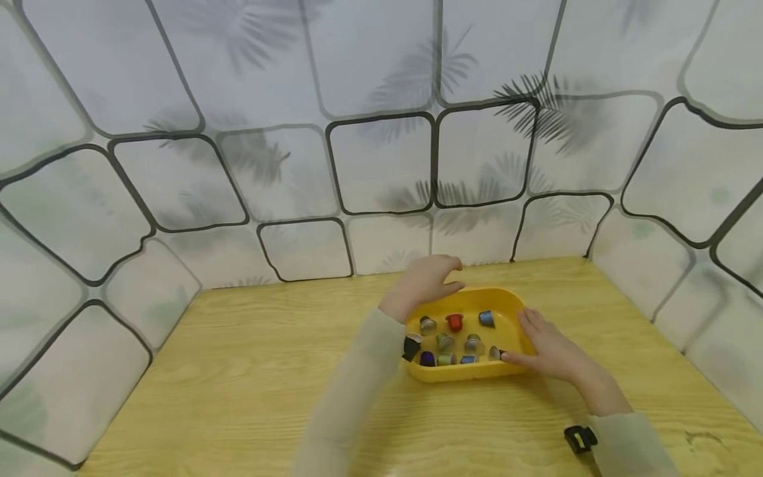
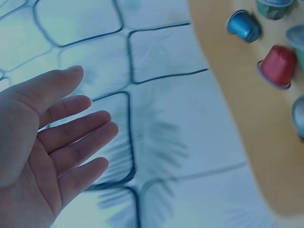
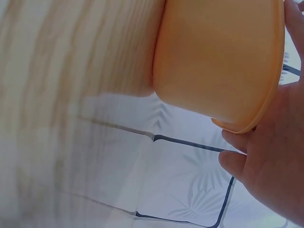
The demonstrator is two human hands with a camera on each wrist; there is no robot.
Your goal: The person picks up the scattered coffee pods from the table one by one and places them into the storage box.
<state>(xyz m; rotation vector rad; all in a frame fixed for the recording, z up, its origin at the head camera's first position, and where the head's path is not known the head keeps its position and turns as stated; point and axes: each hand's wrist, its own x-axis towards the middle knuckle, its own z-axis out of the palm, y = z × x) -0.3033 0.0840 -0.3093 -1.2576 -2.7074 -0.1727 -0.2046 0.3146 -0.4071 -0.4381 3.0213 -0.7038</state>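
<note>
A yellow plastic tray stands on the wooden table with several coffee capsules scattered inside. Among them are a red capsule, a blue capsule and a purple capsule. Over the tray's far left corner hovers my left hand. Its fingers are loosely bent and its palm holds nothing, as the left wrist view shows. My right hand holds the tray's right end, thumb over the near rim and fingers at the far corner. In the right wrist view its fingertips lie by the rim.
The light wooden table extends left of the tray. Patterned white sheeting walls off the back and both sides. A black device sits at the right sleeve, and another dark device is at the left cuff.
</note>
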